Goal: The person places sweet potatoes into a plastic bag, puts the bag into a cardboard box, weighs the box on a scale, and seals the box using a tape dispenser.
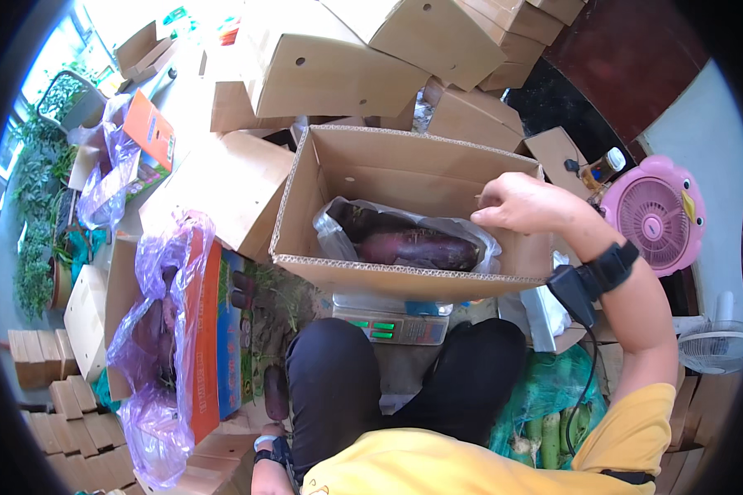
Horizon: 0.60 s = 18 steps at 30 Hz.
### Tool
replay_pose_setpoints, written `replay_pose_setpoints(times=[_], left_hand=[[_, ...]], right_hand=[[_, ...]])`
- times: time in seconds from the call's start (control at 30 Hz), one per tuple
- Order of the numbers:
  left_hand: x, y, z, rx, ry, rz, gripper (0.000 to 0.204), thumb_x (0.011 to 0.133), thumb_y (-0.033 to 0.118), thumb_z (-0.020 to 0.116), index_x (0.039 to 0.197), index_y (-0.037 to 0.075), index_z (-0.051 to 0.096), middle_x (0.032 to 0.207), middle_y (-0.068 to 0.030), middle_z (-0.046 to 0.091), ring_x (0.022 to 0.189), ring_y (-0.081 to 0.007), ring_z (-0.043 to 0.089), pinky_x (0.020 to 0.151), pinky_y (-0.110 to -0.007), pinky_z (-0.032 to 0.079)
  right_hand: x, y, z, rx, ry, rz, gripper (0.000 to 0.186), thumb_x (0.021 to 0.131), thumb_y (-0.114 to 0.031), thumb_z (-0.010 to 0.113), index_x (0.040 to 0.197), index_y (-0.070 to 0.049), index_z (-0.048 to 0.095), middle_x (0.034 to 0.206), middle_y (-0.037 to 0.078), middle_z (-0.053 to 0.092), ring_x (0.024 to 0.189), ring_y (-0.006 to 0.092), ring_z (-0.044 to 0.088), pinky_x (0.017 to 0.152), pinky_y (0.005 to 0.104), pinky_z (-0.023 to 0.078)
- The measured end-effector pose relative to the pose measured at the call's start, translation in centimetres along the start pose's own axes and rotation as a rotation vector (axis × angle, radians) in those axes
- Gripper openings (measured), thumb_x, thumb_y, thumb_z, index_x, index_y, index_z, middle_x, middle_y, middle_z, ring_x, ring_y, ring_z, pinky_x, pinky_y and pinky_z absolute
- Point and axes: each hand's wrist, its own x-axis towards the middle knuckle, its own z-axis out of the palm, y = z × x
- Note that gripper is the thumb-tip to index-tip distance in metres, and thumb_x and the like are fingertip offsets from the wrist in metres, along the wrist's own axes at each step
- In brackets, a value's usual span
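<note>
A large open cardboard box (404,280) stands in front of me on a digital scale (388,324). Inside it, a clear plastic liner (328,235) holds dark purple root vegetables (421,249). My right hand (524,204) hovers over the box's right end with its fingers curled in. A tiny thin tip shows by the fingers; what it belongs to is unclear. Low at the left, my left hand (270,430) is mostly hidden beyond its wristband, beside my knee. Close to it lies another dark purple root (276,392); whether the hand touches it is hidden.
To the left, an orange and blue carton (208,330) lined with purple plastic (153,437) holds more dark roots. Cardboard boxes (330,74) pile up at the back. A pink fan (654,216) stands at right; a teal bag (512,412) of green-white radishes lies beside my right leg.
</note>
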Motion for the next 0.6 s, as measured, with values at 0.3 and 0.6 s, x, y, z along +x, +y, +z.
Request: replay_pose_setpoints(times=[0.3,0.6], left_hand=[[-22.5,19.3,-20.2,-0.849,0.522,0.737,0.014,0.093,0.011,0.051,0.087,0.002,0.061,0.064,-0.0035,0.06,0.051,-0.0075,0.053,0.046,-0.019,0.04],[-34.9,41.3,-29.6,0.676,0.454,1.361,0.034,0.086,0.01,0.055,0.12,0.004,0.057,0.074,-0.0139,0.065,0.07,-0.0306,0.064,0.067,-0.038,0.05]], right_hand=[[2.9,0.7,3.9,-0.311,-0.68,0.449,0.064,0.089,-0.053,0.051,0.069,0.006,0.066,0.065,0.015,0.065,0.059,0.0247,0.066,0.058,0.035,0.055],[3.2,4.1,4.9,0.192,-0.431,0.461,0.028,0.085,-0.02,0.054,0.094,0.004,0.064,0.087,0.015,0.069,0.066,0.0303,0.068,0.058,0.0403,0.056]])
